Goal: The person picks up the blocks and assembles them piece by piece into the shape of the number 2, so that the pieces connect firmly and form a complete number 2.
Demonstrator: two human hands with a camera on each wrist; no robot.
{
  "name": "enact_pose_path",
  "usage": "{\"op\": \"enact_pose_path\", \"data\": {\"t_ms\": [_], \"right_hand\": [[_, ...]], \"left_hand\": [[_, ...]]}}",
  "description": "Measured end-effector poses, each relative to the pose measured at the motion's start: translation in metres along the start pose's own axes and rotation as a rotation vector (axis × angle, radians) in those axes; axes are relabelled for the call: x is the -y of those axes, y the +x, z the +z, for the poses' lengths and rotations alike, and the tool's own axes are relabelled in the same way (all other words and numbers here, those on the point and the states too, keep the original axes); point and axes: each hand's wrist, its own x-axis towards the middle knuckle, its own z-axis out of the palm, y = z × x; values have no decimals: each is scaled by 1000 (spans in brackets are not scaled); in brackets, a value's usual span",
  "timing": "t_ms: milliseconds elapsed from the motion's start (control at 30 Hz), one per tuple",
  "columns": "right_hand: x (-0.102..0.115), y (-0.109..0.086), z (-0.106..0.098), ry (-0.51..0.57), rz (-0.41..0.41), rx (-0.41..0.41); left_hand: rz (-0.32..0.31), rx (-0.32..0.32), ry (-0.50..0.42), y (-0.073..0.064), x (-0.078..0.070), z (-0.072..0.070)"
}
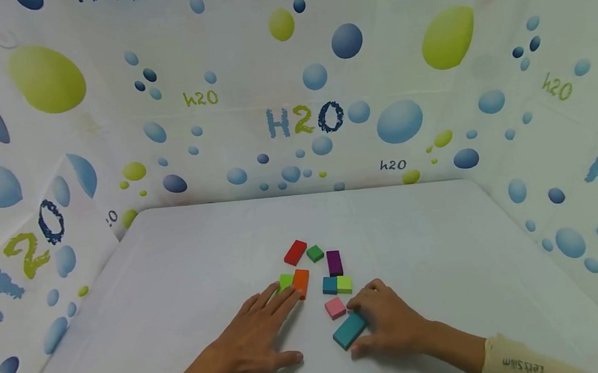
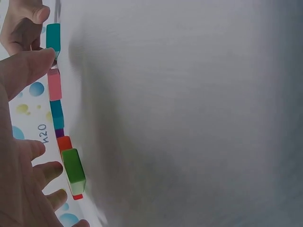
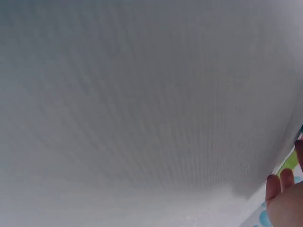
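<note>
My left hand [image 1: 261,333] lies low over the table with its fingers spread and straight. Its fingertips reach the lime green block [image 1: 286,281] and the orange block [image 1: 301,282], which stand side by side; part of each is covered. My right hand [image 1: 390,319] is curled around the right end of a larger teal block [image 1: 349,331], thumb on the near side and index finger on the far side. Just beyond that block sits a pink block [image 1: 334,308]. In the right wrist view only some right-hand fingers [image 3: 284,194] show at the right edge.
Past the pink block, a blue block [image 1: 329,285] and a yellow-green block [image 1: 344,284] touch. Farther back are a purple block [image 1: 334,263], a small green block [image 1: 315,253] and a red block [image 1: 295,252]. The white table [image 1: 199,250] meets a patterned cloth backdrop [image 1: 245,124].
</note>
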Motion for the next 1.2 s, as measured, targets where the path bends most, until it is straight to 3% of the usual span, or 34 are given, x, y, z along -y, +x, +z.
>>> {"op": "enact_pose_path", "data": {"t_ms": [167, 333, 767, 1200], "right_hand": [[-10, 3, 0, 217, 24, 35], [-14, 3, 2, 324, 54, 55], [-13, 2, 1, 358, 74, 37], [-14, -3, 5, 332, 55, 16]], "left_hand": [[-13, -12, 3, -1, 4, 2], [-23, -12, -9, -1, 7, 5], [-36, -6, 33, -1, 10, 1], [-17, -31, 11, -6, 8, 3]]}}
